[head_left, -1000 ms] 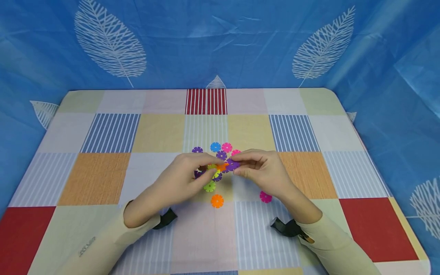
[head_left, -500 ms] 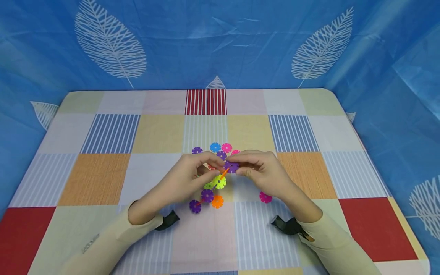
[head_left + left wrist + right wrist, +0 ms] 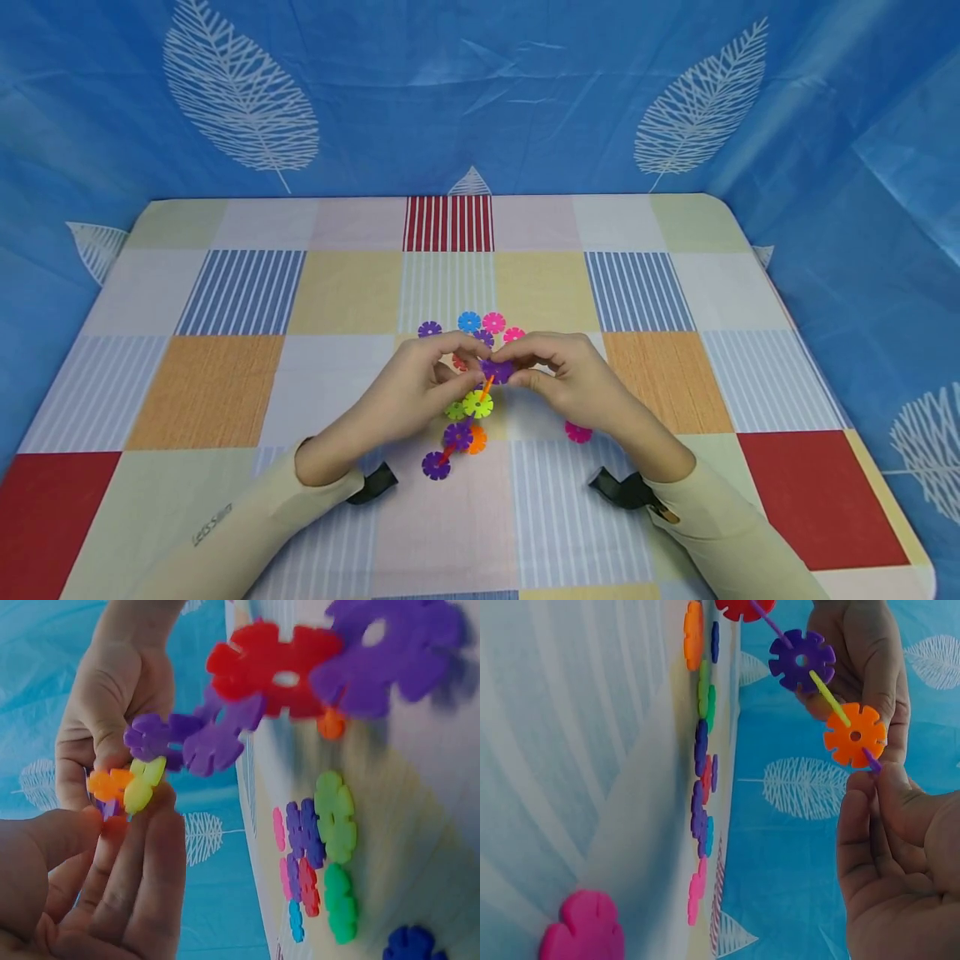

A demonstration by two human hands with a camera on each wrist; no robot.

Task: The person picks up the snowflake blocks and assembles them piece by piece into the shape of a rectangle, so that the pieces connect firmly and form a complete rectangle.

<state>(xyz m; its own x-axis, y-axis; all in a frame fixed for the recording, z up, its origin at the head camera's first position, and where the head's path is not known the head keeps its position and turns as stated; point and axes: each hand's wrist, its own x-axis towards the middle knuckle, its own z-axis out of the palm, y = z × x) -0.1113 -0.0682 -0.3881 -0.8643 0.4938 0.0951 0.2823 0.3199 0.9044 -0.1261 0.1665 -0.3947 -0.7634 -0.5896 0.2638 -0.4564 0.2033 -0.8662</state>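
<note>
Both hands work on a chain of slotted plastic snowflake discs, raised over the table. My left hand [image 3: 423,375] pinches the orange snowflake disc [image 3: 845,744] near its joint with a purple snowflake disc [image 3: 497,372]. That purple one is held at its other side between thumb and fingers of my right hand [image 3: 566,375]. Below the fingers the chain runs toward the near side through a yellow disc [image 3: 477,405], a purple disc [image 3: 458,436], a red disc [image 3: 274,671] and a purple end disc [image 3: 436,466]. Fingertips hide part of the upper joint.
Loose discs lie flat behind and under the hands, among them a blue disc [image 3: 469,322], a pink disc [image 3: 494,322] and a green disc [image 3: 341,904]. An orange disc [image 3: 477,442] lies behind the chain, a magenta disc [image 3: 577,432] by the right wrist. Blue cloth [image 3: 480,100] hangs beyond the table.
The chain, earlier mostly hidden by the left hand, has swung out toward the near side. The hands have come closer together, the purple disc shifting slightly left and down.
</note>
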